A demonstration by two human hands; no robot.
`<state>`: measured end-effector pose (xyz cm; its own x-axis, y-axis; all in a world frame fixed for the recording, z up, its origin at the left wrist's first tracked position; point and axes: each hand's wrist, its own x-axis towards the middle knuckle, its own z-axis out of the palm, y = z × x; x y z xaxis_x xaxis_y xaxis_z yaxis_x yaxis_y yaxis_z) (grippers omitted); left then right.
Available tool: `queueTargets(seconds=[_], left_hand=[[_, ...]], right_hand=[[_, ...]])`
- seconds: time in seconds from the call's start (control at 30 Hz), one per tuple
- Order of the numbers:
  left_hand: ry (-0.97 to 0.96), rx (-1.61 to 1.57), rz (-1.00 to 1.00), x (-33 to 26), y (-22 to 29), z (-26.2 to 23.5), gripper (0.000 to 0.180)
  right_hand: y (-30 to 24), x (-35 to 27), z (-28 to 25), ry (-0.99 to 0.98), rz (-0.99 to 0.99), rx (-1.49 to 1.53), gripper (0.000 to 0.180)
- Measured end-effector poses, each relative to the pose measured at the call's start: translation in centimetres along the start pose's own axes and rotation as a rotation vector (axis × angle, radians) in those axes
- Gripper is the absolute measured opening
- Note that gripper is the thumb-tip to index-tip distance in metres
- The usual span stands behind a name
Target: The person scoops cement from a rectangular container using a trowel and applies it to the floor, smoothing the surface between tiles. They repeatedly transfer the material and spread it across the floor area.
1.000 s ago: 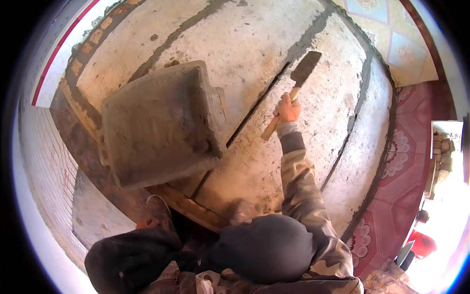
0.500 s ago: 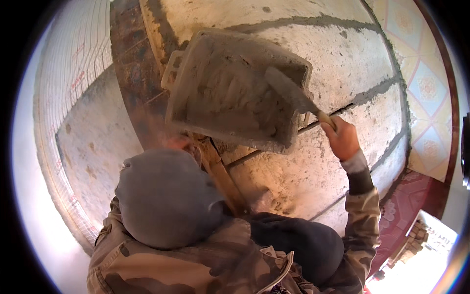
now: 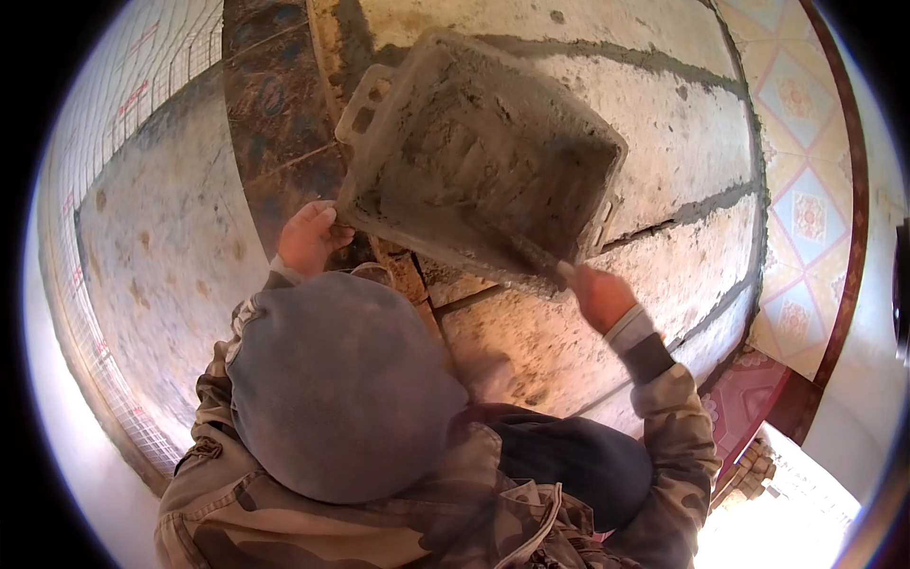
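A rectangular plastic tub (image 3: pixel 607 204) smeared with grey mortar (image 3: pixel 455 152) lies in front of me, turned at an angle. My left hand (image 3: pixel 305 239) grips its near left corner, thumb on top and fingers partly hidden by the rim. My right hand (image 3: pixel 604 296) is closed round the handle of a trowel (image 3: pixel 526 248) at the near right corner. The trowel's mortar-coated blade reaches down into the tub, and its outline is hard to tell from the mortar.
Pale blocks (image 3: pixel 654 142) with grey mortar joints lie under and beyond the tub. Dark brown tiles (image 3: pixel 270 114) run along its left, beside a grey slab (image 3: pixel 171 228) and wire mesh (image 3: pixel 142 76). Patterned tiles (image 3: pixel 806 209) line the right. A grey cloth-covered rounded shape (image 3: pixel 341 389) fills the near middle.
My right hand has brought the trowel nearer and left, lowering its blade into the near part of the tub. My left hand has come into clear view at the corner. The tub appears more turned.
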<state>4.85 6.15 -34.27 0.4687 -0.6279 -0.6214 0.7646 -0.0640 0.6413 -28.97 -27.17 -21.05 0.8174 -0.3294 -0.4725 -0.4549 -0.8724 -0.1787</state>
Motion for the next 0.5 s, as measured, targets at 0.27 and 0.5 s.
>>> queueTargets(seconds=[0.27,0.5], left_hand=[[0.016,0.043,0.096,1.6,0.6,1.8,0.023],[0.031,0.004,0.179,3.3,1.5,0.9,0.021]], right_hand=[[0.6,7.0,3.2,0.203,0.083,0.073,0.026],[-1.7,8.5,1.9,0.218,-0.111,0.208,0.026]])
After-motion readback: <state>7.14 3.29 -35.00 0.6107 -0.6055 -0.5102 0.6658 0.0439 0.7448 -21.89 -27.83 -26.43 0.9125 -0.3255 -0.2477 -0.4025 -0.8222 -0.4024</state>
